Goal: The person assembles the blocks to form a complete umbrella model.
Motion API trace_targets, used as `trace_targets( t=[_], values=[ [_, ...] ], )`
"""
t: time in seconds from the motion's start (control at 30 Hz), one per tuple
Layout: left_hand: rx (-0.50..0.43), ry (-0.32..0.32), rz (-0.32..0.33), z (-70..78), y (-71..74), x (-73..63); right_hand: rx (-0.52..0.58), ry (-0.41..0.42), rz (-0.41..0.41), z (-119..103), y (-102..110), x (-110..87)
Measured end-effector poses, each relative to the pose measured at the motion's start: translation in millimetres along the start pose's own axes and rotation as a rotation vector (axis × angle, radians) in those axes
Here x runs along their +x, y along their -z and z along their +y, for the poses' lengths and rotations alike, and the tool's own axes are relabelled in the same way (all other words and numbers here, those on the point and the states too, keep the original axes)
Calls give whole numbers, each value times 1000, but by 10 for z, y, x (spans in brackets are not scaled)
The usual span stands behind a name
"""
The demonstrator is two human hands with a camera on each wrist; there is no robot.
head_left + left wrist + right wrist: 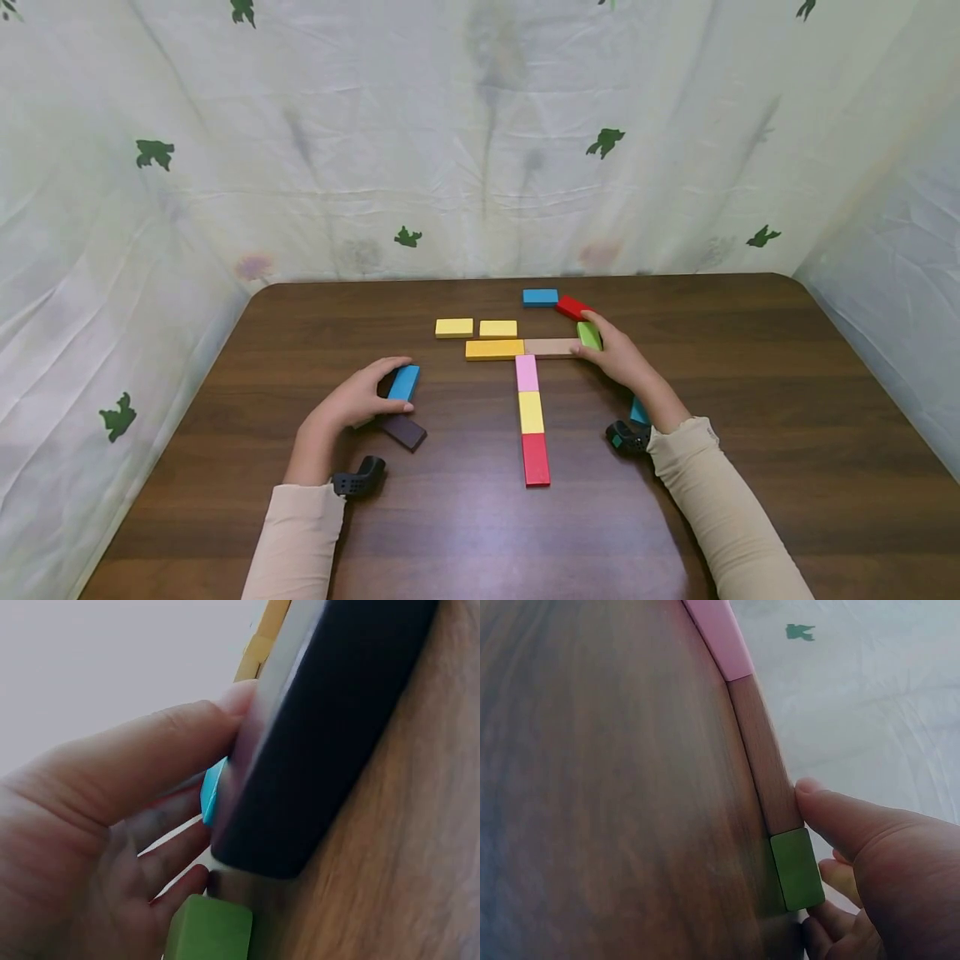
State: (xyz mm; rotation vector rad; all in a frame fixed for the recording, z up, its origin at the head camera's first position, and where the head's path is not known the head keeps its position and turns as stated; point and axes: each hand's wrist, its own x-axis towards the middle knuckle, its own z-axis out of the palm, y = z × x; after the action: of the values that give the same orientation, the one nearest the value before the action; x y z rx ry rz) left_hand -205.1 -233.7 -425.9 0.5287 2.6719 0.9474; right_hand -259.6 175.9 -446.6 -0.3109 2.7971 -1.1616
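My left hand (356, 393) holds a blue block (405, 382) between its thumb and fingers, at the table's left. Just below it lies a dark block (405, 432), which fills much of the left wrist view. My right hand (618, 354) grips a green block (588, 336), its thumb near the end of a plain wooden block (550, 348). In the right wrist view the green block's end (797, 870) meets that wooden block. An orange-yellow block (491, 350) continues the row leftward. A pink block (527, 374), a yellow one (531, 412) and a red one (536, 460) run down from it.
Two pale yellow blocks (454, 328) lie behind the row. Farther back are a blue block (540, 297) and a red block (572, 307) by my right fingers. Another blue block (638, 412) shows beside my right wrist. A green block (210, 930) sits below my left hand.
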Motion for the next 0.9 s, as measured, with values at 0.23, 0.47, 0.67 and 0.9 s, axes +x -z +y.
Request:
trace_targets(
  t=[0.23, 0.47, 0.67, 0.9],
  values=[
    [1, -6, 31, -24, -5, 9, -7, 12, -3, 10, 1, 1],
    [44, -15, 85, -4, -70, 58, 3, 18, -2, 2, -1, -9],
    [34, -20, 67, 7, -93, 65, 2, 23, -2, 10, 0, -2],
    [47, -26, 100, 23, -93, 83, 2, 6, 2, 0, -5, -6]
  ],
)
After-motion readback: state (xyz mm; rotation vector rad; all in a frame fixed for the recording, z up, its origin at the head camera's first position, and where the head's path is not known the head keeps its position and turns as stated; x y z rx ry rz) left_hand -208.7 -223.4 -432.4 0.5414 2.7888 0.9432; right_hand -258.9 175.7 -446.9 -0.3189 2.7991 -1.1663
